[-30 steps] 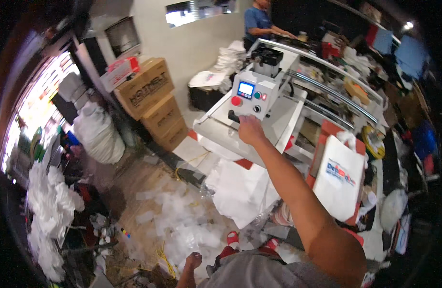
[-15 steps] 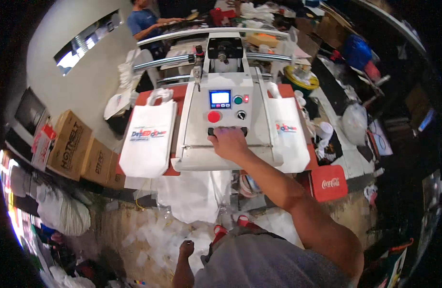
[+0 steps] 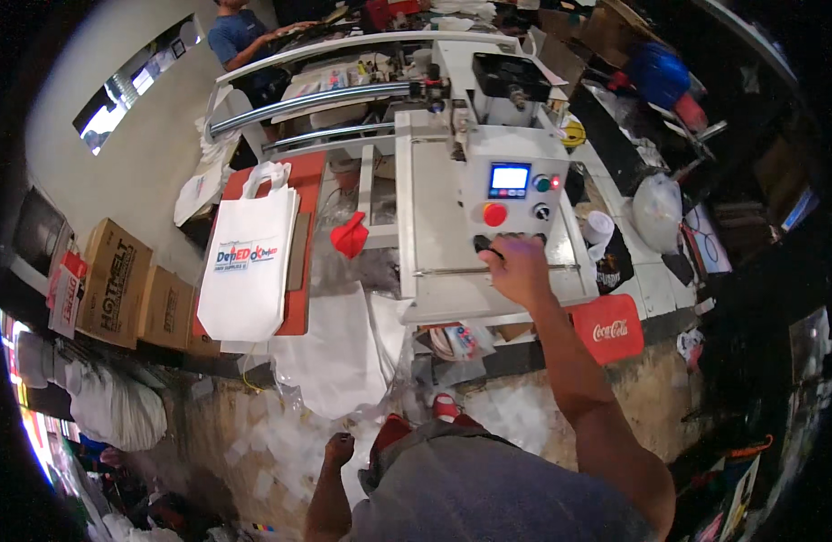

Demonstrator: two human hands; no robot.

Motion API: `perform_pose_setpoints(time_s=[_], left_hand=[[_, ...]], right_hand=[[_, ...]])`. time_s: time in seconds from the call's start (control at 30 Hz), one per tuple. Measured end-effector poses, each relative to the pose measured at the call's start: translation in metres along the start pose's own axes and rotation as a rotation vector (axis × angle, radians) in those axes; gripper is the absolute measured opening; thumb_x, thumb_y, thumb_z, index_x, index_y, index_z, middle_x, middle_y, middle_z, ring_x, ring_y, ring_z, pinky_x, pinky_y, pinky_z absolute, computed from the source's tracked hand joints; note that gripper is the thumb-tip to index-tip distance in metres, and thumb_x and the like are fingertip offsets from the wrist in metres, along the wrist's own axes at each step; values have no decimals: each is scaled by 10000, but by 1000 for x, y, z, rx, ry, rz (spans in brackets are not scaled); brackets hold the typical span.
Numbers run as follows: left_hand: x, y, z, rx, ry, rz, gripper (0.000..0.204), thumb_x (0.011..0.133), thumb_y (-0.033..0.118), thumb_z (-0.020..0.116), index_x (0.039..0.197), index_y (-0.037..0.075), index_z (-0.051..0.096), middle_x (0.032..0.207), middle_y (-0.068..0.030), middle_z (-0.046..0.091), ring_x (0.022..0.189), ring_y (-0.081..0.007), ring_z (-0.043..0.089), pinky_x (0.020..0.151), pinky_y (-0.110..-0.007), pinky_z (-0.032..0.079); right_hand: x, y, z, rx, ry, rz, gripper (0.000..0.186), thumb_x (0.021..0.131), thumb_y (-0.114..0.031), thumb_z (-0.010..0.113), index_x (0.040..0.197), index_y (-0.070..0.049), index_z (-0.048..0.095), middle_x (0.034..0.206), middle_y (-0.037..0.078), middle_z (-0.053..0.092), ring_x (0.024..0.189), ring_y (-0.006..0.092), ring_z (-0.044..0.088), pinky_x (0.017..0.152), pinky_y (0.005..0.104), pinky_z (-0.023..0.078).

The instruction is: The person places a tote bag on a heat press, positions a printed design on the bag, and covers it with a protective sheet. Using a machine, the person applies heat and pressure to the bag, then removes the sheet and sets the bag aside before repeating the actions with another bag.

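Observation:
My right hand (image 3: 522, 268) is closed around the black handle (image 3: 484, 244) at the front of a white heat press head (image 3: 474, 217). Above the handle, its control box carries a lit screen (image 3: 509, 180), a red button (image 3: 494, 214), a green button (image 3: 542, 183) and a black knob (image 3: 541, 211). My left hand (image 3: 341, 448) hangs low beside my body, fingers curled, with nothing visible in it. To the left, a white tote bag (image 3: 242, 298) with red and blue print lies flat on a reddish platen (image 3: 296, 312). The right platen is hidden.
Two chrome rails (image 3: 312, 110) cross behind the press. Cardboard boxes (image 3: 116, 282) stand at left; a red lidded box (image 3: 607, 330) sits at right. White sheets (image 3: 330, 361) hang below the frame, and scraps litter the floor. Another person (image 3: 238, 41) works at the far left.
The press head has slid right along the rails with my right hand on its handle. It now covers the right-hand bag and exposes the middle of the frame, where a red piece shows.

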State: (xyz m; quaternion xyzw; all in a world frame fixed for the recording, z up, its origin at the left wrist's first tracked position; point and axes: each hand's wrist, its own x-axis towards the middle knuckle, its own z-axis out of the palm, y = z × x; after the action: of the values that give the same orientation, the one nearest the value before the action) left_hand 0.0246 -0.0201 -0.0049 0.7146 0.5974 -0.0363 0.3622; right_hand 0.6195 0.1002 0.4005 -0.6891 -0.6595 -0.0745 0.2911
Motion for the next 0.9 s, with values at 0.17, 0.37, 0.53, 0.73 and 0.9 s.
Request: perform_pose_setpoints(time_s=[0.17,0.37,0.53,0.73,0.9], left_hand=[[5,57,-28,-258,32,-63,389,888,351,626,1094,28,690,1025,-209,721,998,-356,692,917,-450,531],[20,50,-87,-136,54,9,330,933,311,641,1104,31,674,1007,-184,717,929,-311,704,823,-390,566],[28,12,-153,-236,47,14,401,887,339,667,1127,18,665,1043,-201,721,994,-335,701,887,-419,550],[65,-48,-240,-18,-281,125,480,906,388,626,1209,17,649,1124,-194,705,1055,-335,678,942,-424,524],[86,26,-377,-11,-652,316,431,967,409,586,1142,21,655,1046,-167,709,975,-293,684,891,-422,527]], right_hand=[[-16,33,-17,-62,-34,22,178,854,-260,702,799,-98,653,761,74,648,765,313,617,722,468,404],[-11,14,-9,-42,40,60,203,833,-256,715,789,-69,648,739,87,633,765,343,603,747,482,411],[-14,11,6,-45,87,38,187,840,-236,739,895,-63,691,831,111,663,846,317,607,799,436,436],[-17,-2,9,-153,57,149,181,881,-156,694,1004,-29,657,990,161,654,945,360,594,865,469,446],[-14,-76,48,-575,416,287,324,863,4,588,1186,-21,582,1162,198,600,1150,386,544,1010,478,412]])
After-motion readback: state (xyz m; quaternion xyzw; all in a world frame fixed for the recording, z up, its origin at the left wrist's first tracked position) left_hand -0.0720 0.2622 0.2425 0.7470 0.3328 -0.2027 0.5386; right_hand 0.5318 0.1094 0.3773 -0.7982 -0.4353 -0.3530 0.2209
